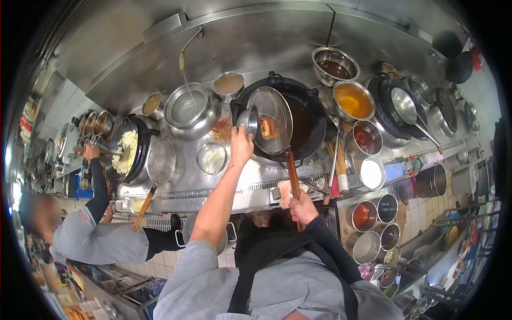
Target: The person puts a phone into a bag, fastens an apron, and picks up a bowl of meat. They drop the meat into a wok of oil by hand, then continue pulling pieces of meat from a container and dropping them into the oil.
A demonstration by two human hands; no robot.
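My left hand [241, 145] is closed on the rim of a small metal bowl [248, 121], which is tipped on its side over a round mesh strainer [276, 106]. Golden-brown fried food [268, 129] lies in the mesh beside the bowl's mouth. My right hand [303, 208] is wrapped round the strainer's long wooden handle [292, 173]. Beneath the strainer sits a black wok [317, 120] with dark liquid in it. A pale pink cloth [285, 194] lies at the counter edge, close to my right hand.
Left of the wok stand a metal pot of water [186, 106] under a tap [183, 58] and a second strainer [161, 160]. To the right are a bowl of amber liquid [353, 101] and several sauce pots. A co-worker [101, 240] stirs pale yellow food [127, 152] at far left.
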